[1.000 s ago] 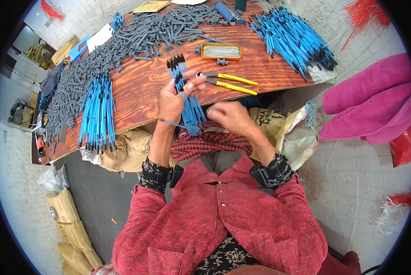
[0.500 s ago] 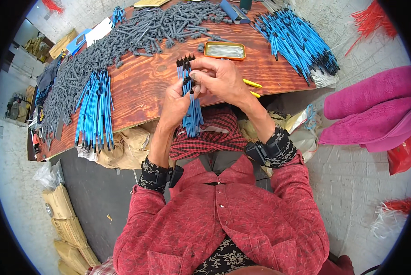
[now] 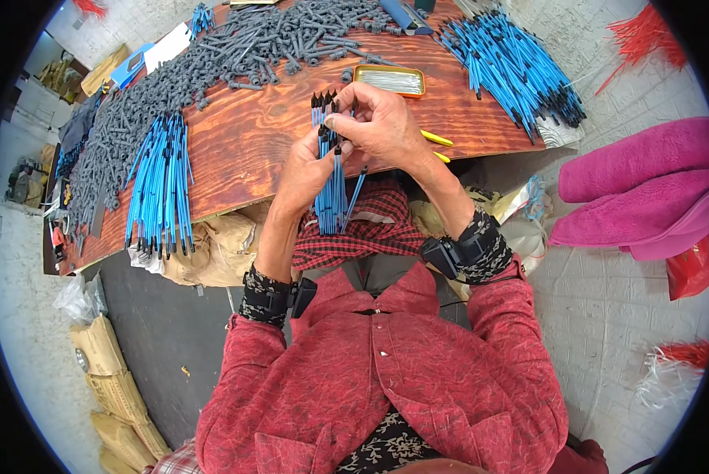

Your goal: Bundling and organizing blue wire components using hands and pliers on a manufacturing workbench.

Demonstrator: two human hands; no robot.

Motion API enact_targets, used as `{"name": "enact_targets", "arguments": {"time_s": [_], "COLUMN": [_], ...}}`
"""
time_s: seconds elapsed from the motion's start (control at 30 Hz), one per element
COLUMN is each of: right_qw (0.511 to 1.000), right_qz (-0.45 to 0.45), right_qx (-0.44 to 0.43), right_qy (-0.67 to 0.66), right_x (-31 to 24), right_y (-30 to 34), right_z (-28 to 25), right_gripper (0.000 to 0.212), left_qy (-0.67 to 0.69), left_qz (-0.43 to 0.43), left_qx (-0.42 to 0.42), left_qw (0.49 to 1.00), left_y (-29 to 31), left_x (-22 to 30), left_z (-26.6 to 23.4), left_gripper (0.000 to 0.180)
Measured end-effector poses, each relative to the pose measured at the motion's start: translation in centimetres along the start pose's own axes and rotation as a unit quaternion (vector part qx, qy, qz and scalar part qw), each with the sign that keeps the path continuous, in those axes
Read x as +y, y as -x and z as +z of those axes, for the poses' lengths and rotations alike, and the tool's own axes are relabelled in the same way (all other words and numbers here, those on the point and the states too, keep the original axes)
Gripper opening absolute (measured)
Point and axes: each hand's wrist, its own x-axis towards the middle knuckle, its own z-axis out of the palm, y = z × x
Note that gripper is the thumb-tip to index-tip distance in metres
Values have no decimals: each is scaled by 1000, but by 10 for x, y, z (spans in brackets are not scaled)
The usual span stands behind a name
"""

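A bundle of slim blue sticks with black pointed tips stands upright in my left hand, whose fingers are wrapped round it above my lap. My right hand is closed in a pinch at the bundle's upper right side. A black tip shows among its fingers, but the grip itself is partly hidden. One single blue stick slants apart from the bundle, below my right hand. Black tips stand at staggered heights above my left thumb.
Grey ribbed plastic parts heap along the table. Blue sticks lie in piles at left and right. A tin of thin silvery pins and a yellow-handled tool lie beyond my hands. Pink towels hang at right.
Both hands stay close together at the bundle. My right hand has shifted slightly left and up. A single stick now slants away from the bundle on its right.
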Motion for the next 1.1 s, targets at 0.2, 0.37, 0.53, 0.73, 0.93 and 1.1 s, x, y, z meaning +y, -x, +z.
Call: {"name": "enact_targets", "arguments": {"time_s": [0.2,0.37,0.53,0.73,0.93,1.1], "right_qw": [998,999,998,968,1000,1000], "right_qz": [49,7,-15,-92,-2,-21], "right_qx": [-11,-27,31,97,-7,-6], "right_qy": [-38,23,58,211,28,22], "right_x": [-2,-8,-13,-14,-9,-11], "right_y": [1,-1,1,2,-1,-4], "right_z": [1,0,8,11,-2,-9], "right_gripper": [21,12,24,23,23,24], "left_qy": [10,14,26,40,64,42], "left_qz": [11,21,6,26,5,11], "left_qx": [-8,-5,3,19,-5,-16], "left_qw": [1000,1000,1000,999,998,999], "left_y": [0,1,1,-1,5,4], "left_x": [-5,0,-1,-5,-1,5], "left_z": [-7,-5,-5,-3,-4,0], "left_gripper": [22,22,25,26,21,29]}}
